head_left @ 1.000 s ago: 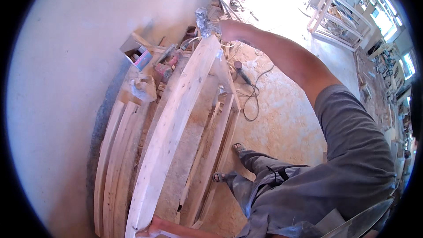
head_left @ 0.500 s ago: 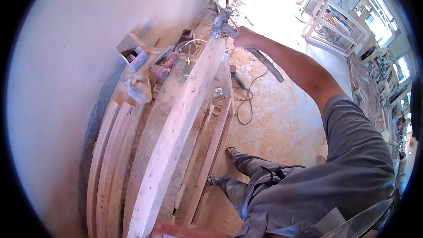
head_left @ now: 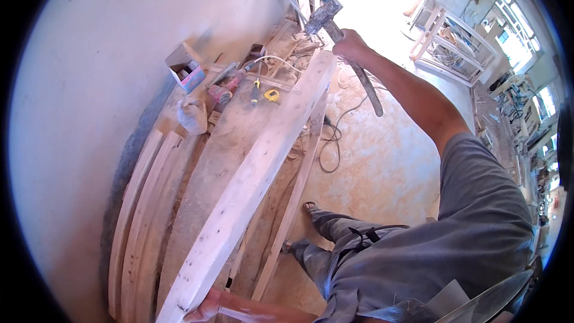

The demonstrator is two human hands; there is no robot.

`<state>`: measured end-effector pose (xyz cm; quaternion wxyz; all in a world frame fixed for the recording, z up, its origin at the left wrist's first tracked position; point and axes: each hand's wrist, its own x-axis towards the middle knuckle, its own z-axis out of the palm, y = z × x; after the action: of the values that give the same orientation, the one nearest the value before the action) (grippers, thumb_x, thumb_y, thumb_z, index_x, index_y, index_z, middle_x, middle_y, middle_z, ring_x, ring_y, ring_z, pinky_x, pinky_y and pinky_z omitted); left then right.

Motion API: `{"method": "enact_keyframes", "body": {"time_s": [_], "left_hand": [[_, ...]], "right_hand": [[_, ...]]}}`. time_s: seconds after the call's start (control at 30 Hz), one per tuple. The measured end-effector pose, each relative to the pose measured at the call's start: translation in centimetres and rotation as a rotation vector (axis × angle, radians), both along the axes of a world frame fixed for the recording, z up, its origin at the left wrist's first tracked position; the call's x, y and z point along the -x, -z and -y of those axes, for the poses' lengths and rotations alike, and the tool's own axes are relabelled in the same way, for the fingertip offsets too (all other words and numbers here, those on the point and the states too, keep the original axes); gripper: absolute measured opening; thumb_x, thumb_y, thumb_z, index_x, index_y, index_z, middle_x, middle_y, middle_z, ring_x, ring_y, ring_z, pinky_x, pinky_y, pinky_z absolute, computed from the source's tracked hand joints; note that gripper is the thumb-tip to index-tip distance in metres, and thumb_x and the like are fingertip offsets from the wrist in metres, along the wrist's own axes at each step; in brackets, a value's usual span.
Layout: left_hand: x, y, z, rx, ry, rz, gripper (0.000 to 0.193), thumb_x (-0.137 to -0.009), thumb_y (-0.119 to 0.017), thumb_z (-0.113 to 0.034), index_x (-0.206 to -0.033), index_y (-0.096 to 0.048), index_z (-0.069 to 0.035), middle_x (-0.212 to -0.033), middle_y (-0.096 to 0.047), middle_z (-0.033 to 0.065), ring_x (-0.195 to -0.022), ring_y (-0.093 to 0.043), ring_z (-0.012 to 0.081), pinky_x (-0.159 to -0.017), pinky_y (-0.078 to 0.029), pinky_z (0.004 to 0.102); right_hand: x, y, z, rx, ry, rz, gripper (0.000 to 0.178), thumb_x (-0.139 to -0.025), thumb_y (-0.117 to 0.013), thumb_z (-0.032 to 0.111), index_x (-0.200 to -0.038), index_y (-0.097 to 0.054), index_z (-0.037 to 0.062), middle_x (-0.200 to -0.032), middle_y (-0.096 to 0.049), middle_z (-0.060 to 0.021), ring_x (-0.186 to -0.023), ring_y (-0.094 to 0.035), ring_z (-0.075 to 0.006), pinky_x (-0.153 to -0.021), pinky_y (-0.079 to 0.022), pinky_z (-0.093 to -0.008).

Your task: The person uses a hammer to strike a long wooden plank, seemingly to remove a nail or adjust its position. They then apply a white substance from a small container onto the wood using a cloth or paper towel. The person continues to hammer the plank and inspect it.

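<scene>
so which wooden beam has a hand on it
The long diagonal beam, with the left hand on its lower end; no hand touches the other beams.

From the head, the wide fisheye looks down along the wooden beam.

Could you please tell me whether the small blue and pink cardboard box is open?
It is open: the box shows objects inside, its top uncovered.

Beam: near end runs out past the lower edge of my view. Left hand: fingers partly hidden by the beam, grip unclear. Right hand: covers a stretch of the hammer handle. Box (open, near the wall): contents too small to name. Far floor: lost in glare.
</scene>
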<state>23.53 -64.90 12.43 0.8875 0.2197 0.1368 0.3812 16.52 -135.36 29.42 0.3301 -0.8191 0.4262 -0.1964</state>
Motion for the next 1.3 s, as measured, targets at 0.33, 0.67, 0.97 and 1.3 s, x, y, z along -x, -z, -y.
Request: {"method": "enact_keyframes", "body": {"time_s": [0.33,0.67,0.97,1.3], "left_hand": [[6.6,-2.3,0.1,0.123,0.142,0.069,0.059,-0.082,-0.069,-0.047,-0.126,-0.059,-0.01,-0.135,-0.057,0.0158,-0.131,-0.046,0.0389,-0.113,-0.028,0.0634],[9.1,-0.1,0.7,0.087,0.228,0.22,0.08,-0.077,-0.079,-0.038,-0.142,-0.047,-0.005,-0.148,-0.047,0.0204,-0.136,-0.041,0.046,-0.116,-0.025,0.0657],[8.9,2.3,-2.5,-0.411,0.084,0.259,0.048,-0.092,-0.061,-0.046,-0.121,-0.059,-0.008,-0.109,-0.066,0.0163,-0.094,-0.066,0.0369,-0.082,-0.051,0.0632],[10.6,1.8,-1.9,0.075,0.036,0.154,0.088,-0.065,-0.086,-0.035,-0.139,-0.05,-0.003,-0.141,-0.052,0.0224,-0.131,-0.046,0.0476,-0.114,-0.028,0.0674]], "right_hand": [[7.3,-0.1,-3.0,-0.156,0.006,0.114,0.023,-0.071,-0.069,0.006,-0.087,-0.055,-0.0017,-0.062,-0.053,-0.006,-0.045,-0.051,-0.0137,-0.04,-0.04,-0.0307],[7.9,2.7,-1.6,-0.454,0.043,0.348,0.015,-0.073,-0.069,0.003,-0.076,-0.054,0.0014,-0.066,-0.057,-0.0092,-0.048,-0.056,-0.0185,-0.043,-0.045,-0.0337],[6.5,4.2,-0.5,-0.501,0.012,0.445,0.013,-0.076,-0.073,0.005,-0.075,-0.061,0.0035,-0.069,-0.058,-0.0052,-0.057,-0.053,-0.0134,-0.052,-0.042,-0.0282],[-0.2,7.5,1.9,-0.478,0.15,0.529,0.019,-0.074,-0.079,0.003,-0.077,-0.06,0.0039,-0.071,-0.058,-0.0052,-0.061,-0.054,-0.0147,-0.056,-0.043,-0.0291]]}}
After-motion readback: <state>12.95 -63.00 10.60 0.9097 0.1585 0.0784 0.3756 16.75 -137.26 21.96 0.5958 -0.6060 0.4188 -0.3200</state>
